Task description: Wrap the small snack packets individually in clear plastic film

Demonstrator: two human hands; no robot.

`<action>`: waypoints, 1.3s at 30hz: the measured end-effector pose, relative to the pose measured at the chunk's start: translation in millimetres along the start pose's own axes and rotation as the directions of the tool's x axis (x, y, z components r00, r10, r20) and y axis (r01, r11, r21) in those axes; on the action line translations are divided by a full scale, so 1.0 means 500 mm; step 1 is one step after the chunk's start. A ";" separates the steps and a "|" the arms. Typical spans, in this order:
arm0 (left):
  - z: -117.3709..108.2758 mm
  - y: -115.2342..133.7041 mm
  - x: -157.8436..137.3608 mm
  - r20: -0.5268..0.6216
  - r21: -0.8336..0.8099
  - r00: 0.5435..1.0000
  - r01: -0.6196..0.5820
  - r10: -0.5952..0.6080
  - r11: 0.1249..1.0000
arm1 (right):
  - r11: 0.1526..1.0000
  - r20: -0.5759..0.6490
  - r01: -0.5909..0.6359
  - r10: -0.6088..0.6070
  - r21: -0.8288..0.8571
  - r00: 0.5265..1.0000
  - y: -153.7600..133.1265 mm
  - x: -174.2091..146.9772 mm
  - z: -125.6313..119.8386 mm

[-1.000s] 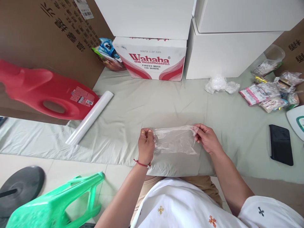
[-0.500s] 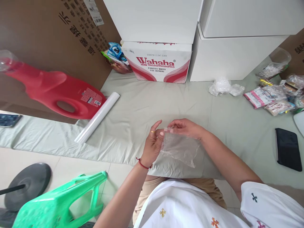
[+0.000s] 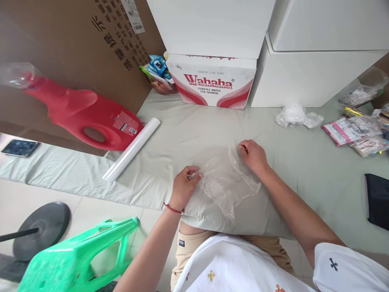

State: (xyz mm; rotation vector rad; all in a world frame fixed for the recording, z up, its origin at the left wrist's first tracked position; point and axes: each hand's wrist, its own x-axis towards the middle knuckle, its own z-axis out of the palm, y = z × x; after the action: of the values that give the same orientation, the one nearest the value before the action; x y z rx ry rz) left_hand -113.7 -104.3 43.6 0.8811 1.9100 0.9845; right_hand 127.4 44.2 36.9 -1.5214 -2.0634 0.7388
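Observation:
A clear, crinkled plastic bag (image 3: 226,182) is spread out low over the cloth at the near side of the table. My left hand (image 3: 185,184) pinches its left edge between thumb and fingers. To the bag's upper right, my right hand (image 3: 253,156) is closed, its fingers curled in. Whether the right fingers grip a bit of the clear film cannot be made out. Both forearms reach in from the near side.
A white roll (image 3: 132,150) and a red jug (image 3: 94,115) lie at left beside a brown carton (image 3: 67,48). A Wahaha box (image 3: 212,83) stands behind. Crumpled plastic (image 3: 296,115), packets (image 3: 346,132) and a black phone (image 3: 378,198) are at right. A green stool (image 3: 75,259) stands on the floor.
My hands have moved apart, the left one left and nearer me, the right one to the right and farther off. The bag now lies wider between them. The view has shifted slightly.

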 end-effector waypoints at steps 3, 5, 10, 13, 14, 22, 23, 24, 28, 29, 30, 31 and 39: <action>-0.036 0.006 0.022 -0.237 0.205 0.963 -0.077 0.126 0.976 | 0.976 -0.134 0.180 -0.196 -0.123 0.971 -0.026 -0.036 -0.013; -0.069 0.024 0.058 -0.294 0.340 0.926 -0.129 0.236 0.931 | 0.913 -0.093 0.398 -0.406 -0.091 0.909 -0.046 -0.076 -0.014; -0.156 0.115 0.259 -0.252 0.648 0.844 -0.216 0.473 0.731 | 0.736 0.089 0.677 -0.673 -0.018 0.734 -0.039 -0.160 0.027; -0.184 0.183 0.416 -0.259 0.712 0.811 -0.206 0.524 0.671 | 0.760 0.047 0.649 -0.650 0.023 0.759 -0.013 -0.172 0.053; -0.188 0.203 0.466 -0.265 0.717 0.809 -0.198 0.524 0.668 | 0.769 0.029 0.638 -0.639 0.040 0.769 -0.007 -0.172 0.057; -0.154 0.283 0.715 0.003 0.695 0.893 -0.326 0.451 0.641 | 0.809 0.010 0.577 -0.581 0.111 0.814 -0.007 -0.162 0.057; -0.146 0.281 0.727 0.001 0.697 0.900 -0.313 0.436 0.645 | 0.815 0.014 0.568 -0.573 0.117 0.819 -0.008 -0.161 0.057; -0.138 0.278 0.735 -0.013 0.699 0.902 -0.300 0.431 0.650 | 0.819 0.021 0.561 -0.567 0.123 0.824 -0.009 -0.159 0.057; -0.115 0.257 0.736 -0.129 0.700 0.887 -0.235 0.443 0.674 | 0.825 0.070 0.546 -0.559 0.149 0.826 -0.009 -0.156 0.056; -0.114 0.252 0.730 -0.152 0.704 0.879 -0.224 0.451 0.673 | 0.825 0.076 0.543 -0.558 0.152 0.826 -0.008 -0.156 0.056; -0.114 0.247 0.722 -0.165 0.714 0.872 -0.216 0.460 0.666 | 0.826 0.078 0.543 -0.558 0.154 0.826 -0.007 -0.157 0.056; -0.115 0.243 0.712 -0.168 0.728 0.867 -0.212 0.468 0.652 | 0.825 0.078 0.543 -0.558 0.154 0.826 -0.006 -0.157 0.056; -0.122 0.211 0.589 -0.205 0.781 0.871 -0.130 0.446 0.611 | 0.825 0.089 0.546 -0.560 0.142 0.823 -0.001 -0.157 0.059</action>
State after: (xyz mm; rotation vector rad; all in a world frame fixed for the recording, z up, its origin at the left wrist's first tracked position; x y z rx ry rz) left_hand -274.1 170.4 60.7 1.6263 2.6449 0.5190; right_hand 129.3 -35.6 11.0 -0.7493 -2.3474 0.7096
